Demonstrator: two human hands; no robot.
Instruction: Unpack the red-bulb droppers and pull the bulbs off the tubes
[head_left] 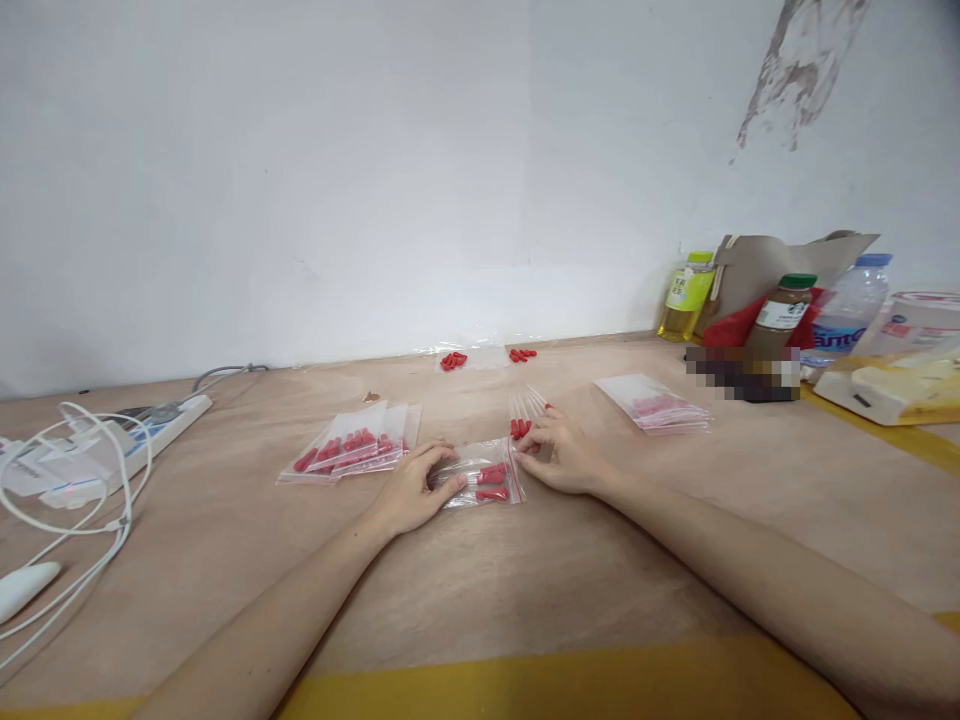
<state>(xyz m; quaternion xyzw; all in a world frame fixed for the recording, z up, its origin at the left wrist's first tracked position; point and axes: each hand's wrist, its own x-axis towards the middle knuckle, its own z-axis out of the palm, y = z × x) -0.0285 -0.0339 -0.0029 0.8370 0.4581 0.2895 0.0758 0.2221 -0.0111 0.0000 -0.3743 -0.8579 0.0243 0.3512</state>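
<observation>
A small clear zip bag [484, 475] with red capsule-like pieces inside lies flat on the brown table [480, 580]. My left hand [415, 487] rests on its left end, fingers curled and pressing it down. My right hand [561, 452] pinches the bag's red zip edge at its right end. Just behind my right hand lie a few loose red pieces with clear tubes [525, 412]. A pile of filled zip bags [352, 448] lies to the left of my left hand.
A stack of empty zip bags [656, 403] lies at the right. Loose red pieces [454, 359] sit near the wall. A power strip with white cables [112, 450] is at the left. Bottles [686, 295], a bag and boxes stand at the back right.
</observation>
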